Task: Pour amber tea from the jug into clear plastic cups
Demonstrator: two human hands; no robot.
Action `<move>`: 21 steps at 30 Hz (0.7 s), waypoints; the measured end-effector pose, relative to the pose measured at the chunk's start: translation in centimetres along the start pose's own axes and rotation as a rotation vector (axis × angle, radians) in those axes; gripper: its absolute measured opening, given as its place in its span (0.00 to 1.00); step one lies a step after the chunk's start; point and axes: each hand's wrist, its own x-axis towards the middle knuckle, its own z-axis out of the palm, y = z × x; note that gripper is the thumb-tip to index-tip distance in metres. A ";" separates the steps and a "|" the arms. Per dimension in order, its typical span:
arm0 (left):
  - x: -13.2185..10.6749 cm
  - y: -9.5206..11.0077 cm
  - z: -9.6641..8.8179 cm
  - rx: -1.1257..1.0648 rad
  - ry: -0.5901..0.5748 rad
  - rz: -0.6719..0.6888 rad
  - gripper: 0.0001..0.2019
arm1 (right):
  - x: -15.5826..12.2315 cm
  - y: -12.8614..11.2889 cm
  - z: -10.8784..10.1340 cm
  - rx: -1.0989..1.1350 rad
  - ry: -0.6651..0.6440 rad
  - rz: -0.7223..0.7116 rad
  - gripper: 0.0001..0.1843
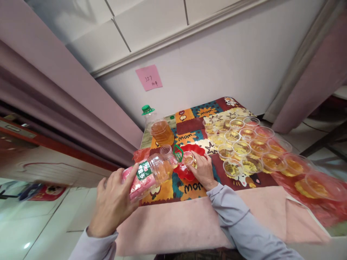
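Note:
My left hand [114, 198] is wrapped around a clear plastic drink bottle [161, 169] with a pink and green label. The bottle lies tilted, its neck pointing right, and amber liquid has run toward the neck. A green loop [178, 153] sits at the mouth. Just beyond it, my right hand [203, 168] grips a clear plastic cup [188, 158] with some yellowish liquid inside. Beneath the cup is a red scalloped dish [199, 148]. Behind the tilted bottle's neck another clear cup [166, 149] is partly visible.
Rows of clear cups [242, 148] holding yellow liquid cover the table's right side. A large green-capped bottle [162, 133] of amber liquid stands at the back left. Below, a patterned tablecloth [189, 126] meets pink cloth [173, 224] at the front edge. A wall rises behind.

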 end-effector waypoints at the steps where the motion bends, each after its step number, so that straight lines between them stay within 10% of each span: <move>1: 0.0 0.0 0.0 0.003 -0.004 0.001 0.36 | 0.0 0.0 0.0 -0.004 -0.001 0.002 0.27; 21: -0.2 0.2 0.4 0.019 0.058 0.058 0.35 | 0.0 0.0 -0.1 -0.002 0.007 0.011 0.30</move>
